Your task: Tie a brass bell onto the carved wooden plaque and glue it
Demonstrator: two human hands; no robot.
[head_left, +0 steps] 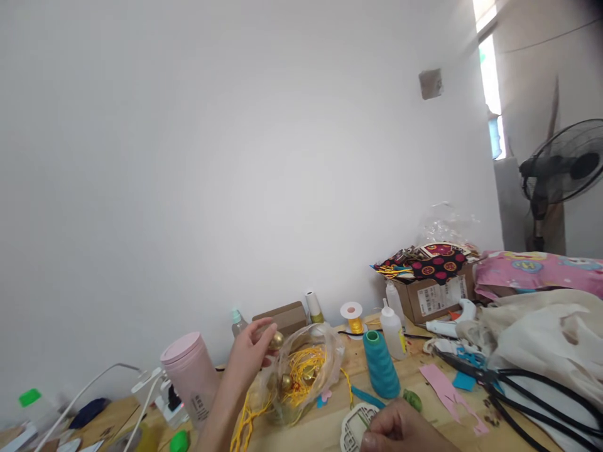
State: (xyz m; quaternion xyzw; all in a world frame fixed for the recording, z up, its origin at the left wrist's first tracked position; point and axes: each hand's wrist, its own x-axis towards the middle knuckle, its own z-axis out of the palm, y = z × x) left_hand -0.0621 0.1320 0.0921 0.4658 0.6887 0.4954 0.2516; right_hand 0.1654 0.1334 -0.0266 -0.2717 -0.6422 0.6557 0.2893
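The bag (332, 358) sits just right of the left hand's (253, 346) fingers; the teal spool (380, 367) stands beyond the right hand's (400, 428), which pinch the disc (351, 429). The left fingertips close on a gold ball (276, 341).

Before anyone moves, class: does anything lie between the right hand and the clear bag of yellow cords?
Yes: at the right hand is the pale lattice cut-out, then a teal strip and yellow cord near the clear bag.
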